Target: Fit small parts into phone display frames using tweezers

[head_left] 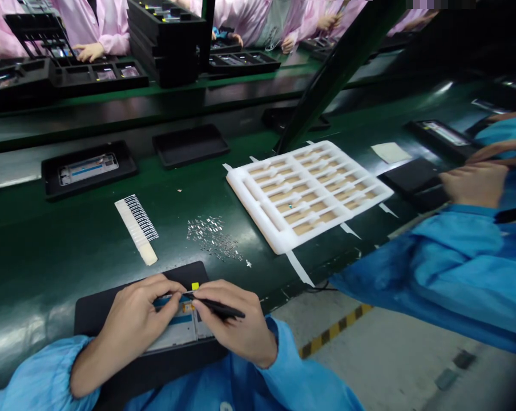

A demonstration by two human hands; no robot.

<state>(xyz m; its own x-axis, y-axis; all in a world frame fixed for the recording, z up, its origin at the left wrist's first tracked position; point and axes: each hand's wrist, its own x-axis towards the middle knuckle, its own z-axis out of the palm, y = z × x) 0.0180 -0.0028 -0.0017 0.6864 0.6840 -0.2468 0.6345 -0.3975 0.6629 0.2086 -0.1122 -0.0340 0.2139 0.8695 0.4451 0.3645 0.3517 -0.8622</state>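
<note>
Black tweezers (pixel 221 309) are held in my right hand (pixel 241 322), their tips pointing left toward my other hand. Under both hands lies a silver phone frame (pixel 178 334) with a blue strip and a small orange flex piece, on a black mat or tray (pixel 99 311). My left hand (pixel 140 311) rests over the frame's left part, thumb and forefinger pinched close to the tweezer tips. Whatever is between those fingers is too small to make out. A yellow tab (pixel 195 286) shows at the frame's far edge.
Small metal pieces (pixel 215 237) lie scattered beyond the frame, beside a card with a row of thin strips (pixel 137 228). A white compartment tray (pixel 279 197) stands to the right. Further back are a black tray with a phone frame (pixel 89 169) and a slanted post (pixel 339 63). A co-worker's hand (pixel 476 184) is at right.
</note>
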